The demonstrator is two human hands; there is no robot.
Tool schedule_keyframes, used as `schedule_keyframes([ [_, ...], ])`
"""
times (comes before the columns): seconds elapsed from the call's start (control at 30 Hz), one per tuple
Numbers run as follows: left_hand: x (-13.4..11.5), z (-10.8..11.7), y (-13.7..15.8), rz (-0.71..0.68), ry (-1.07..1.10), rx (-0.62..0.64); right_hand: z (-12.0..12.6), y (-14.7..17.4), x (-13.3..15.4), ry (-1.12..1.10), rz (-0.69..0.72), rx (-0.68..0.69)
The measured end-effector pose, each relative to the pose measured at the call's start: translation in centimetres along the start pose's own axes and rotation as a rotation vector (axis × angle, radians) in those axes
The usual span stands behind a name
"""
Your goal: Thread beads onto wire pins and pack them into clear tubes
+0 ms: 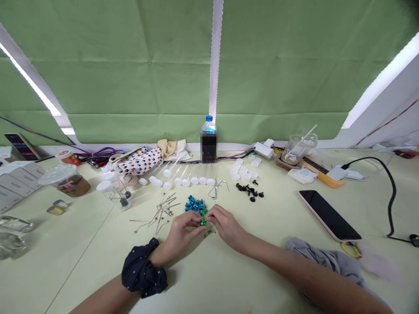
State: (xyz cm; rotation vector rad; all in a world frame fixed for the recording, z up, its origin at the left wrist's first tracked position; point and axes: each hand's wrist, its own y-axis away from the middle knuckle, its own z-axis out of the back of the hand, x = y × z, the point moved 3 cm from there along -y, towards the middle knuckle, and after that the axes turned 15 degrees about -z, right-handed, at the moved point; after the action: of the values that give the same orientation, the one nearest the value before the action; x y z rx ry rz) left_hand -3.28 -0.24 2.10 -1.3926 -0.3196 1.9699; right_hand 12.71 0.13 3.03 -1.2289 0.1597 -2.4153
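Observation:
My left hand [186,227] pinches a small shiny green metal piece [203,222] between thumb and fingers, just above the table. Close on its right, my right hand [225,224] has its fingertips pressed together; what they hold, if anything, is too small to make out. Right behind my hands lies a pile of shiny blue metal pieces [194,204], with another green piece [203,212] at its near edge. Several tiny parts [209,232] are scattered beneath my fingers. Bent metal rods [160,213] spread out to the left, and hex keys [216,190] lie behind my right hand.
White caps on clear tubes [185,182] line the back, with loose white caps [245,170] and black screw-like parts [250,190] to their right. A bottle [208,144] stands behind. A phone [329,214] lies right; a lidded drink cup [70,181] stands left.

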Motion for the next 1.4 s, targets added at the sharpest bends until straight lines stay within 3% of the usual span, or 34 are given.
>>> schedule_keyframes([
  [0.43,0.1,0.1,-0.1,0.023,0.026,-0.016,0.6,0.2,0.4,-0.026,0.063,0.013],
  [0.83,0.2,0.0,0.1,0.027,0.028,-0.001,0.6,0.5,0.3,0.245,0.061,-0.066],
  [1.17,0.5,0.2,0.2,0.078,0.041,-0.026,1.0,0.2,0.1,0.119,0.129,-0.065],
  [1.4,0.8,0.2,0.1,0.12,0.102,-0.054,1.5,0.3,0.0,0.213,0.195,-0.032],
])
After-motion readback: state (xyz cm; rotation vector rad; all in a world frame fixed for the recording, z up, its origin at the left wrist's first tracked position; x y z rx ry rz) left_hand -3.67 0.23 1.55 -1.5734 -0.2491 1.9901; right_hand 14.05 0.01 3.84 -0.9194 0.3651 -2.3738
